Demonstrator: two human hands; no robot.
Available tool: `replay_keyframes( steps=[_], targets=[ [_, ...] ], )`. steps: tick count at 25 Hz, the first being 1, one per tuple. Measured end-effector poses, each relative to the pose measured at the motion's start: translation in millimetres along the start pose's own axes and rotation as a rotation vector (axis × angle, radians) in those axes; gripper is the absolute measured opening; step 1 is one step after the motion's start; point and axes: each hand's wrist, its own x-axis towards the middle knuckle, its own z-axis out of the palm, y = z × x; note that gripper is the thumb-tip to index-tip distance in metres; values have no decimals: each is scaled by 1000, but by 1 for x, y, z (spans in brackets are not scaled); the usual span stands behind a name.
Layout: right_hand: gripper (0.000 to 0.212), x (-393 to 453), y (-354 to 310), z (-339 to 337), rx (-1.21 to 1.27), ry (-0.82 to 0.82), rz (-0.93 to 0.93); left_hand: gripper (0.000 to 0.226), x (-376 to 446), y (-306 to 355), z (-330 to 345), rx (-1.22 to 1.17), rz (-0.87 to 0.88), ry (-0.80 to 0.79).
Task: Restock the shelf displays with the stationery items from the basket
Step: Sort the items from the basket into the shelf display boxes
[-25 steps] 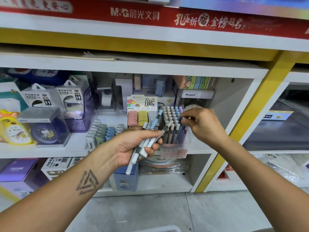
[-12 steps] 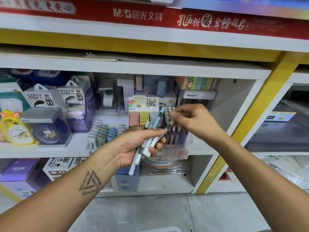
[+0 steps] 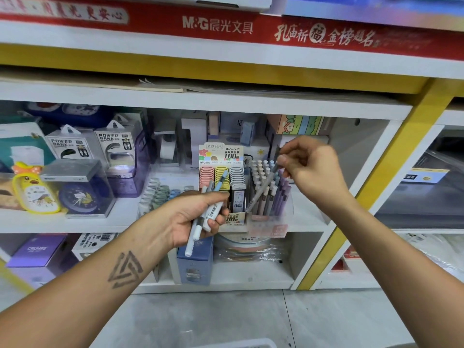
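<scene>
Since a second ago, the right hand (image 3: pixel 311 172) has risen from the pen holder (image 3: pixel 270 197), pinching one grey pen (image 3: pixel 261 190) slanted above the standing pens. Left hand (image 3: pixel 198 217) grips a bundle of pens (image 3: pixel 204 217) just before the lead display (image 3: pixel 222 177).

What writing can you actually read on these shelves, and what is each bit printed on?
"M&G 晨光文具": red banner above the shelves.
"孔庙祈福 金榜题名": same banner, further right.
"POWER BANK": two white boxes.
"0.7mm/HB" and "100": pencil-lead display card.
"CRUHRE", roughly: purple box, blurred.
Too blurred to read: print on the pens in the left hand, the yellow tag.
</scene>
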Motion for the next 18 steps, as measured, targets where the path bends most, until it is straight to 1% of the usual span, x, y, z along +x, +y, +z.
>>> replay_keyframes(
  steps=[2,3,5,7,9,11,13,14,18],
  targets=[
    [5,-8,1,1,-217,-64,-154,14,0,1,1,-22,11,-17],
    [5,-12,1,3,-283,-82,-224,13,0,2,1,-36,16,-31],
    [5,-17,2,4,-298,-48,-313,10,-1,1,3,-61,21,-57],
    [5,-14,1,0,-248,47,-356,8,-1,1,3,-72,33,-67],
    [6,-11,2,-6,-303,67,-426,8,-3,0,4,-76,51,-74],
    [5,-15,5,-3,-425,-21,-507,11,-4,-1,5,-65,54,-70],
    [4,-23,12,7,-513,-133,-542,15,-5,-3,7,-47,49,-56],
    [5,-26,15,11,-525,-164,-542,16,-5,-4,9,-45,49,-49],
    [6,-25,17,13,-454,-195,-542,17,-6,-5,11,-41,56,-54]
  ],
)
